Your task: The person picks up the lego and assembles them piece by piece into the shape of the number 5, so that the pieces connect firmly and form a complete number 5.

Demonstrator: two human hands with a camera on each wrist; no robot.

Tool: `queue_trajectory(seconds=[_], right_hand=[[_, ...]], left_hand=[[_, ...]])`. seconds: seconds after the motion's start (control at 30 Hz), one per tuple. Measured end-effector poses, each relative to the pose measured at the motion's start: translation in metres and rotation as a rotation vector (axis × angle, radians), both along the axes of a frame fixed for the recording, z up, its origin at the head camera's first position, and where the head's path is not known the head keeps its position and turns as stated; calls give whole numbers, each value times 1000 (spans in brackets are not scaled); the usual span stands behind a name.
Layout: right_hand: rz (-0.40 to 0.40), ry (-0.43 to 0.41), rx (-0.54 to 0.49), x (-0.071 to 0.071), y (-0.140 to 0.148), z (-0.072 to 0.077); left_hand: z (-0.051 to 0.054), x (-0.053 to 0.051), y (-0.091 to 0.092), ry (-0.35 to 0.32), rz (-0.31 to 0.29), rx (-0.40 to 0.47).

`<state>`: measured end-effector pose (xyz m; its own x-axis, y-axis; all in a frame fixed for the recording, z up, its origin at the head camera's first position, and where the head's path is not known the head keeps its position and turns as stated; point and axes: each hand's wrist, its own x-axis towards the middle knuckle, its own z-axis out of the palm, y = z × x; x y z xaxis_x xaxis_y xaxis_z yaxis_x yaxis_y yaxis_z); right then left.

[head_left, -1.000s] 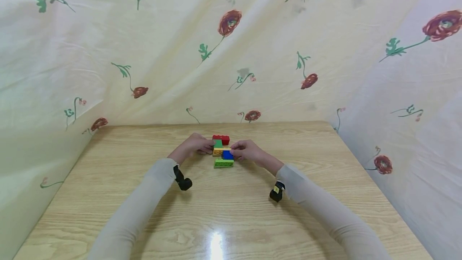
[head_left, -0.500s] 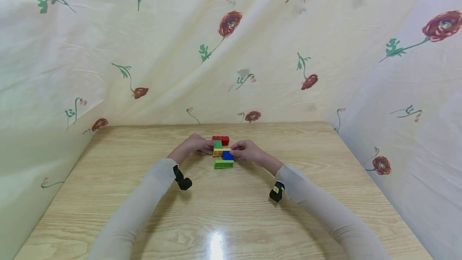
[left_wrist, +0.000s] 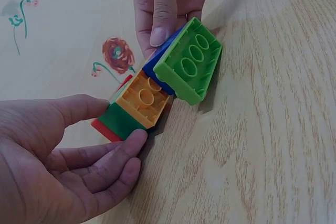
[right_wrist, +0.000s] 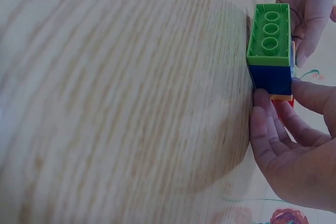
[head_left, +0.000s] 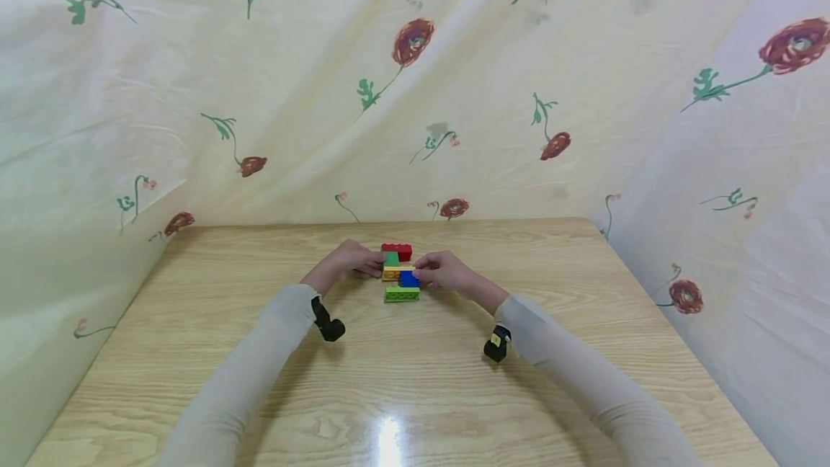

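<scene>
Joined toy building bricks lie on their side near the table's far edge. In the head view, from back to front, they are a red brick (head_left: 397, 250), a green brick (head_left: 391, 259), an orange brick (head_left: 392, 274), a blue brick (head_left: 409, 279) and a light green brick (head_left: 402, 295). The hollow underside of the light green brick, with its round tubes, shows in both wrist views. My left hand (head_left: 355, 259) pinches the green brick between thumb and fingers. From the right, my right hand (head_left: 445, 272) grips the blue brick, thumb on one face and fingers on the opposite one.
The wood-grain table (head_left: 415, 373) stretches in front of the bricks and to both sides. A flower-patterned cloth (head_left: 311, 92) hangs behind the table and along its sides. Black wrist cameras hang below both cuffs.
</scene>
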<state>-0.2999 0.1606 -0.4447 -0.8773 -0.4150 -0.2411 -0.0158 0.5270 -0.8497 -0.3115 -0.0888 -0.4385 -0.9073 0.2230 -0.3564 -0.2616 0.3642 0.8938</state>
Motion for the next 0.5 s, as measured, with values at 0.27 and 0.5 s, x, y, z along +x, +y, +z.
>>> queue_trajectory(seconds=[0.27, 0.5], right_hand=[[-7, -1, 13, 4, -2, 2], [-10, 8, 24, 6, -2, 2]], left_hand=[[-1, 1, 0, -1, 1, -14], [-4, 0, -1, 2, 1, -4]])
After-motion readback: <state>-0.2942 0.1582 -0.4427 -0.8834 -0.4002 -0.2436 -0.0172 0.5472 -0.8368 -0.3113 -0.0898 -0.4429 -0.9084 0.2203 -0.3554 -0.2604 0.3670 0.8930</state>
